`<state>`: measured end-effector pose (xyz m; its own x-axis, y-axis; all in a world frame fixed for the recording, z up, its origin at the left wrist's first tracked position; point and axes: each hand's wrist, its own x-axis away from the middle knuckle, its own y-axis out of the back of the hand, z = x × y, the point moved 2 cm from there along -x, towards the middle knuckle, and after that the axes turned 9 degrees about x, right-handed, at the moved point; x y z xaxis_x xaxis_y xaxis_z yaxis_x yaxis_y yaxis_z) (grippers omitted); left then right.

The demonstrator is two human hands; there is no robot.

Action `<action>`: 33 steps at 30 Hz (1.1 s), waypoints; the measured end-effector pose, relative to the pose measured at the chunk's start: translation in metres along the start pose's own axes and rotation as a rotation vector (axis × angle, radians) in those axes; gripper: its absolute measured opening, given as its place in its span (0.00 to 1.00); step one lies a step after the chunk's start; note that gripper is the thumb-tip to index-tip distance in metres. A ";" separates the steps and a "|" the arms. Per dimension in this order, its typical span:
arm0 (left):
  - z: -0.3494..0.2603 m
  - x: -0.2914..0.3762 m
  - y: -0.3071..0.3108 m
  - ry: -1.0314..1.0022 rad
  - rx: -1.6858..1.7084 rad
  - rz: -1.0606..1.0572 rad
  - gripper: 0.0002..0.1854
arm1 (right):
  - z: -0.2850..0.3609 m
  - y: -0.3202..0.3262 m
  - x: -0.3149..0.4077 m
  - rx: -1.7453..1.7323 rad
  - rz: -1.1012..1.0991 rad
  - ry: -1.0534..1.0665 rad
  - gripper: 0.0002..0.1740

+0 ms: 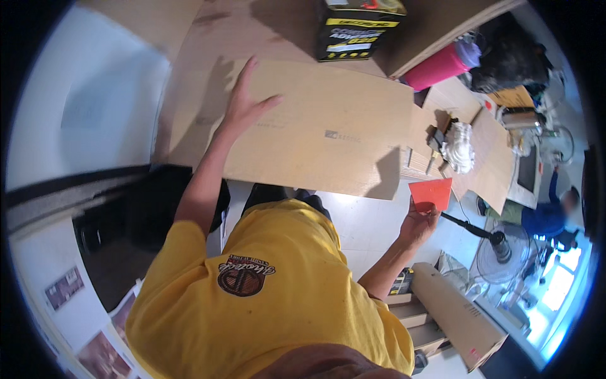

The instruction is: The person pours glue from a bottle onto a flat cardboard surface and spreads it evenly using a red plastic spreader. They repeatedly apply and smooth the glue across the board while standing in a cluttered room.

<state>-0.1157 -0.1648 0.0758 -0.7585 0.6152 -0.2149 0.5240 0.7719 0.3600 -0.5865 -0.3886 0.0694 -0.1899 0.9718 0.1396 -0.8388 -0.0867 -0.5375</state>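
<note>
A tan sheet of board (307, 128) with faint printing lies across the brown work surface before me. Over its left part is my left hand (248, 102), fingers spread and holding nothing; whether it touches the sheet I cannot tell. My right hand (420, 222) grips a flat red spreader (431, 193) by its lower edge, just off the sheet's right front corner. Behind the sheet stands a black and yellow can of contact adhesive (360, 35).
A pink bottle (438, 66) lies tilted behind a wooden panel edge. Tools and a white crumpled bundle (458, 148) rest on boards at right. A fan (501, 251), a long cardboard box (457, 312) and a person in blue (544, 218) are farther right.
</note>
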 end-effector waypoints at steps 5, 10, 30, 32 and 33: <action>-0.037 -0.172 -0.099 -0.474 0.189 -0.090 0.61 | 0.017 0.006 0.064 -0.135 -0.089 0.039 0.17; -0.016 -0.233 -0.127 -0.211 0.367 0.120 0.34 | 0.008 0.074 0.206 -0.268 -0.532 0.129 0.14; -0.212 -0.105 0.083 -0.390 -0.413 0.568 0.60 | -0.025 0.122 0.144 -0.272 -0.526 0.022 0.22; -0.212 -0.090 0.094 -0.255 -0.568 0.558 0.61 | -0.026 0.125 0.126 -0.306 -0.485 -0.025 0.16; -0.211 -0.083 0.099 -0.226 -0.633 0.564 0.60 | -0.027 0.128 0.118 -0.333 -0.490 -0.044 0.13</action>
<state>-0.0820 -0.1733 0.3209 -0.3214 0.9469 -0.0036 0.4333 0.1505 0.8886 -0.7024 -0.2786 -0.0054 0.1523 0.8709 0.4673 -0.6304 0.4498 -0.6327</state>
